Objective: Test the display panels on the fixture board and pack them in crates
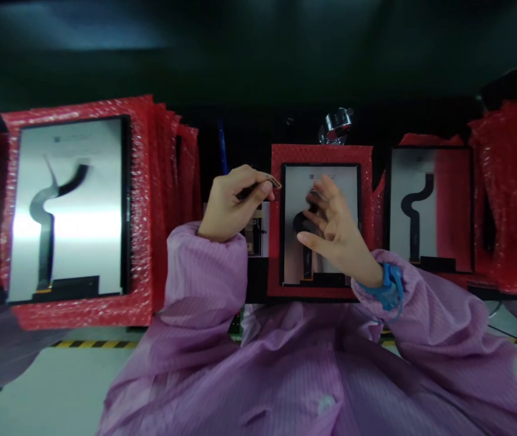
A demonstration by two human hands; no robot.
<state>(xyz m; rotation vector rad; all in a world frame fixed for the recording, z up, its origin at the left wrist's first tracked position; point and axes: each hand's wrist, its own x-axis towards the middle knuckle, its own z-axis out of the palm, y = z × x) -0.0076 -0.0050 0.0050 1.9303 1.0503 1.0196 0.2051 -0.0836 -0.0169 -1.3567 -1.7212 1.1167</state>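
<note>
My left hand (pixel 235 203) pinches a small thin dark piece with a gold-coloured edge (pixel 274 180), just left of the middle panel. Over that panel is my right hand (pixel 333 230), fingers apart and slightly blurred, with nothing visible in it. The middle panel (pixel 292 260) has a silvery back and a black frame, and lies on a red bubble-wrap sheet (pixel 322 153). Its black curved ribbon cable (pixel 307 263) is partly hidden behind my right hand. A blue band (pixel 391 286) circles my right wrist.
On the left, another panel (pixel 76 242) lies on stacked red bubble wrap (pixel 142 260). A third panel (pixel 426 230) is on the right, beside more red wrap (pixel 513 212). Behind the middle sheet sits a shiny roll (pixel 336 126). A blue strip (pixel 222 145) stands behind my left hand.
</note>
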